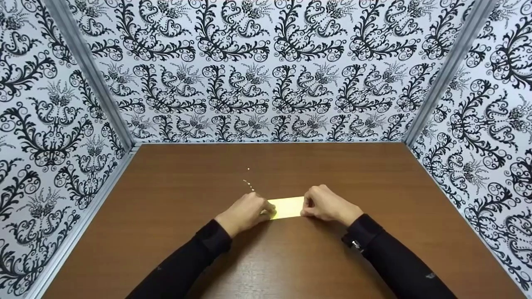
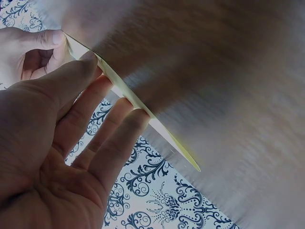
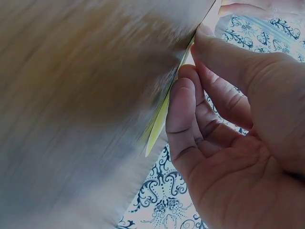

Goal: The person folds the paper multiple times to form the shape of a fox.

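Observation:
A small rectangle of yellow paper [image 1: 286, 207] is stretched between both hands, low over the brown table. My left hand [image 1: 246, 212] pinches its left end, thumb against the bent fingers. At the other end, my right hand [image 1: 331, 204] pinches the short edge with thumb and fingertips. Seen nearly edge-on in the left wrist view, the paper [image 2: 128, 90] runs as a thin strip along the left fingertips, which hide part of it. In the right wrist view, a narrow yellow-green sliver of the paper [image 3: 158, 125] shows past the right fingers.
Several tiny white specks [image 1: 249, 183] form a line on the brown table [image 1: 199, 170] just beyond the left hand. Walls with a black-and-white scroll pattern [image 1: 266, 83] enclose the back and sides, with grey metal posts [image 1: 436, 83] at the corners.

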{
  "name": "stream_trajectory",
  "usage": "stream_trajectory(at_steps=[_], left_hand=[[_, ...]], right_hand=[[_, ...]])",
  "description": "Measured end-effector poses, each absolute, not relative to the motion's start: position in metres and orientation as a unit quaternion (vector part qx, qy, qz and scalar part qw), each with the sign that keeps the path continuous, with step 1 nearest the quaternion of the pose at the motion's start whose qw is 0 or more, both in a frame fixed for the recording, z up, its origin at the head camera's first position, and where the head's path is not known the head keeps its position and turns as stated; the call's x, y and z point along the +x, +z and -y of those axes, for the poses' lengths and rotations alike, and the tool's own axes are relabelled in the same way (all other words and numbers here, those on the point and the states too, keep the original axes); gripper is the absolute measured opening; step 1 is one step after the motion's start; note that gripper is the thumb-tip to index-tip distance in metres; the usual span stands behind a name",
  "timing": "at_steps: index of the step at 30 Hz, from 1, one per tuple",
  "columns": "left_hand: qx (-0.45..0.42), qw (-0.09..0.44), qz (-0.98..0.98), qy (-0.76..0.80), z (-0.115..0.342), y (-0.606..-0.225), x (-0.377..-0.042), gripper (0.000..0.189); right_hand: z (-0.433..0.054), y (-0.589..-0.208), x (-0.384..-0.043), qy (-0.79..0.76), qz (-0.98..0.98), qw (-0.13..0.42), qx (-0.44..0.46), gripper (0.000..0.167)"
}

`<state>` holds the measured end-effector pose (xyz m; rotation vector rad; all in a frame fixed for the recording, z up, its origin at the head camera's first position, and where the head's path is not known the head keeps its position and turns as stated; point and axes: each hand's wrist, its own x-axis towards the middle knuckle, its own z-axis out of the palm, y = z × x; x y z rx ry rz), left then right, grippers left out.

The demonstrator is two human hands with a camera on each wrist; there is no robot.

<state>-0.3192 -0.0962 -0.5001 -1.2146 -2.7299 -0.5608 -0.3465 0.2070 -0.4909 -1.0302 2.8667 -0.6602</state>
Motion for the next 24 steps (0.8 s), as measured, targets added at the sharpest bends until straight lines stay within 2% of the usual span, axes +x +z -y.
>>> stream_trajectory(at_steps=[17,24], left_hand=[[-0.409,0.064,0.891,-0.187,0.096,-0.499,-0.32,0.008],[-0.403,0.053,0.894,-0.188,0.097,-0.499,-0.319,0.01]], right_hand=[[-0.219,-0.49,-0.345,-0.217,-0.924,0.015,-0.313,0.022],[-0.22,-0.49,-0.344,-0.206,-0.926,0.013,-0.317,0.021]])
